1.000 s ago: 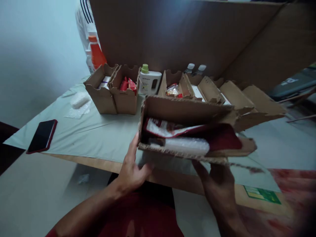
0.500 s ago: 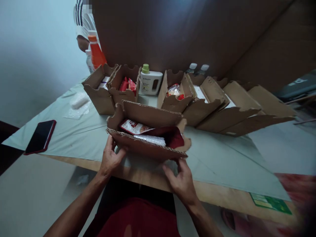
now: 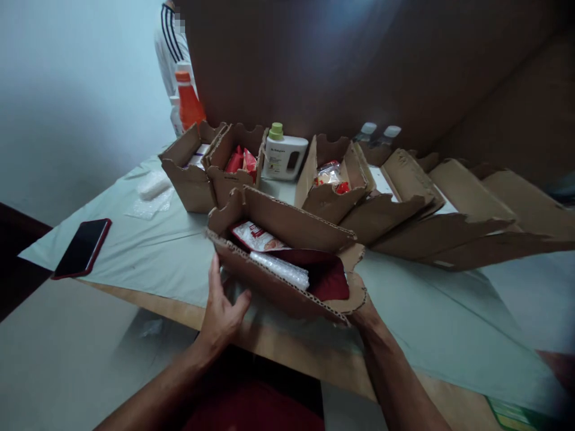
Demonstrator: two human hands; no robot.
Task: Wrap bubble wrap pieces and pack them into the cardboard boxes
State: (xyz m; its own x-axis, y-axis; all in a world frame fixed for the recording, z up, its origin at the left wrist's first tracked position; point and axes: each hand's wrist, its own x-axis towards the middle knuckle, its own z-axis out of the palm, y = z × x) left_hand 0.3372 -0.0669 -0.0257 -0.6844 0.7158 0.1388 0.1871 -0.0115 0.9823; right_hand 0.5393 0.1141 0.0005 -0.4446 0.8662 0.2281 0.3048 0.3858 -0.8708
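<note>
Cardboard box (image 3: 287, 263) sits open at the near edge of the table (image 3: 148, 251), on the pale sheet, tilted a little toward the person. Inside lie a white printed packet (image 3: 260, 237), a bubble-wrapped roll (image 3: 281, 270) and a dark red pouch (image 3: 327, 278), packed close together. The left hand (image 3: 222, 311) presses its open palm and spread fingers flat against the box's near-left wall, gripping nothing. The right hand (image 3: 366, 311) is mostly hidden behind the box's near-right corner, so whether it clasps the cardboard or only props it I cannot tell. To handle the box well, I judge both hands should bear evenly on opposite ends, low on the walls, so the flimsy corrugated sides do not buckle and the contents stay level. Beyond it stands a row of similar open boxes (image 3: 215, 173), a white bottle with a green cap (image 3: 284, 157) between two of them, and an orange bottle (image 3: 188, 105). A dark phone (image 3: 83, 247) lies well apart to the left. Another person's striped sleeve (image 3: 168, 42) shows at the far end.
</note>
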